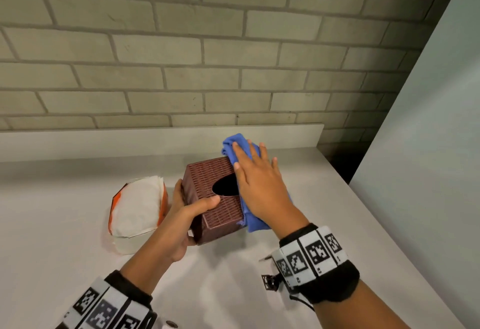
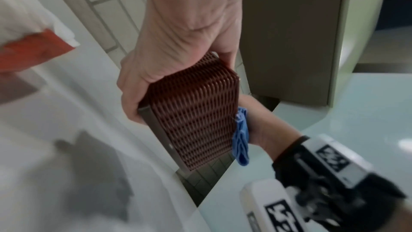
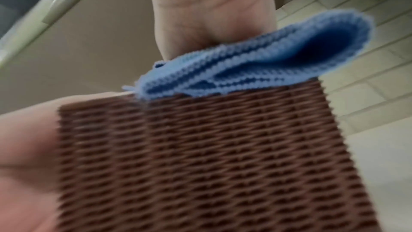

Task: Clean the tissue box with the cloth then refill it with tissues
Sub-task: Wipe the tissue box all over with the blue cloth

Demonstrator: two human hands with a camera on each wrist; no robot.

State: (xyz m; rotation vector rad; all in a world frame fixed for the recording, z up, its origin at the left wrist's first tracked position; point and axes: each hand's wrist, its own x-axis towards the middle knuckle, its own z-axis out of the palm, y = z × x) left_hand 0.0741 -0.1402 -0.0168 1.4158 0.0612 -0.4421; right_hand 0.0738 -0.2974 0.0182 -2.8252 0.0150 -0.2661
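Left hand (image 1: 181,214): grips the brown tissue box (image 1: 215,199).
Right hand (image 1: 259,186): fingers flat, pressing blue cloth (image 1: 235,148) on the box's right side.

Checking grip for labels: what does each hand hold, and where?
Left hand grips the tissue box at its near-left corner; right hand presses the cloth flat, not gripping.

light: soft, even, from above | shadows: faint under hands on counter (image 1: 78,225), dark corner at right | head view: sharp, edges bowed | wrist views: motion-blurred, box (image 3: 211,165) weave smeared | glare: mild on counter
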